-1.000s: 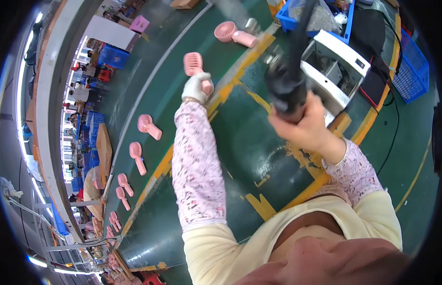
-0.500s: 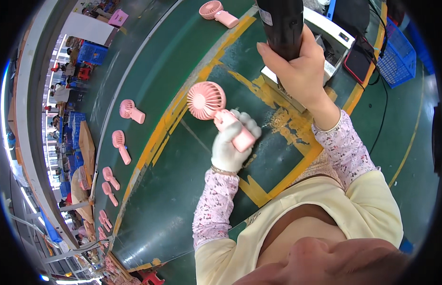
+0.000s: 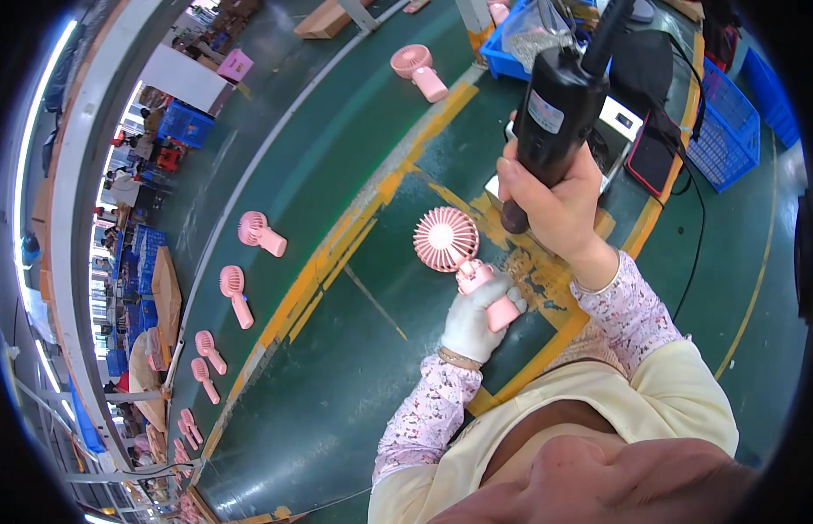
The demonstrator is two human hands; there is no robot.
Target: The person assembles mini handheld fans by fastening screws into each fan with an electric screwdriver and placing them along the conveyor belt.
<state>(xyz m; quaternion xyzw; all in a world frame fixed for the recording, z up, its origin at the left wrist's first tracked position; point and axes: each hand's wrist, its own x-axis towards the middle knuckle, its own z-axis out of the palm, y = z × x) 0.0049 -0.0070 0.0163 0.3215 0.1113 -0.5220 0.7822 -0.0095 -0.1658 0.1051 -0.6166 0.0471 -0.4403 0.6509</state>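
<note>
A pink handheld fan (image 3: 447, 240) is in my gloved left hand (image 3: 473, 325), whose fingers wrap round its handle. The round grille points up and away from me, clear of the glove. My bare right hand (image 3: 557, 205) grips a black electric screwdriver (image 3: 546, 131) by its thick body, which carries a white label. Its rounded lower end comes out below my fingers, close to the right of the fan's grille but apart from it. I cannot make out a bit at its tip.
Several more pink fans (image 3: 236, 297) lie spaced along the green belt (image 3: 315, 166) on the left. At the right of the green worktop are a white-edged box (image 3: 618, 122), a dark phone with red edges (image 3: 648, 162) and cables. Blue crates (image 3: 721, 131) stand beyond its right edge.
My left hand has brought its fan rightward and slightly nearer to me. The screwdriver has come down toward the fan in my right hand. The view has also shifted a little.
</note>
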